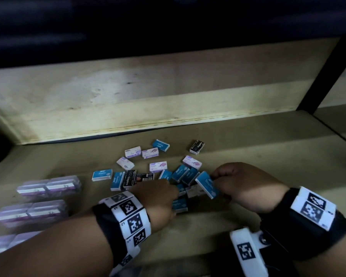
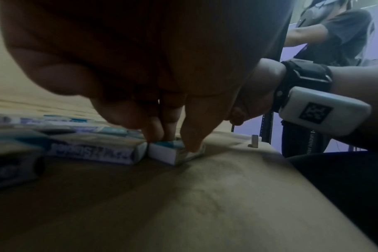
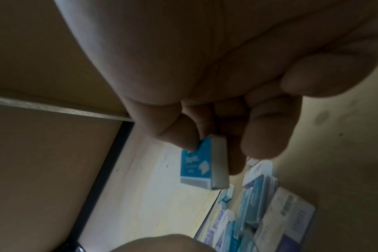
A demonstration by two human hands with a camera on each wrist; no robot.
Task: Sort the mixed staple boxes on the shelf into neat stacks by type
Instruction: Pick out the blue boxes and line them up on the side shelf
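Note:
Small staple boxes lie scattered on the wooden shelf [image 1: 248,140]: blue ones [image 1: 102,174], white-and-purple ones [image 1: 158,166] and black ones [image 1: 197,146]. My right hand [image 1: 220,179] pinches a blue staple box [image 1: 207,185] between thumb and fingers and holds it tilted above the pile; the right wrist view shows this held blue box [image 3: 202,163] clear of the shelf. My left hand [image 1: 168,193] reaches into the near cluster. In the left wrist view its fingertips [image 2: 192,141] grip a small blue box [image 2: 168,153] lying flat on the shelf, next to another box [image 2: 93,151].
Clear plastic cases with purple contents [image 1: 48,185] sit in rows at the left front. A pale back board [image 1: 148,96] closes the shelf behind. A black upright post [image 1: 328,72] stands at the right. Another person [image 2: 339,34] stands beyond the shelf's right end.

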